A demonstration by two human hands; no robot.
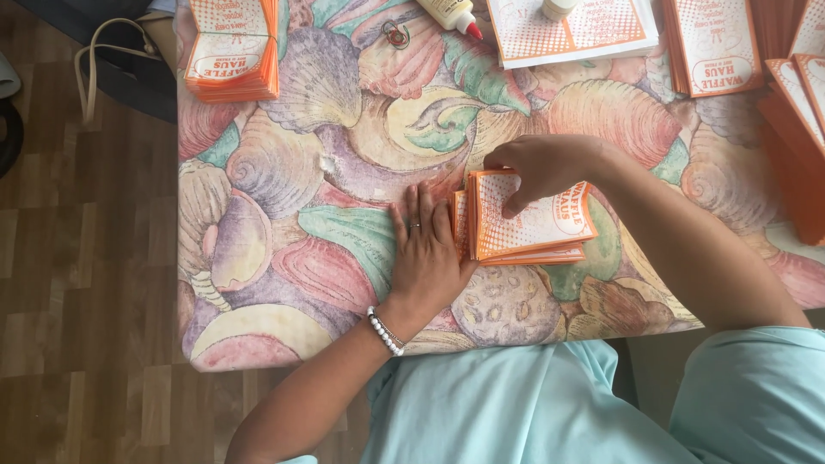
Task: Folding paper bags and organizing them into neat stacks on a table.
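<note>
Head view: left hand (425, 249) is lying flat, open on the tabletop (284, 215), touching the stack (528, 225); right hand (546, 167) is pinching its top sheet.

The stack of paper sleeves (531, 225) lay flat on the table (284, 215), near its front edge and just in front of me. Each sleeve was white with an orange border, a field of fine orange dots and an oval label at one end. The pile was several sleeves thick, its orange edges showing along the near side, slightly fanned rather than square. The top sleeve sat a little askew, tilted against those beneath it.
</note>
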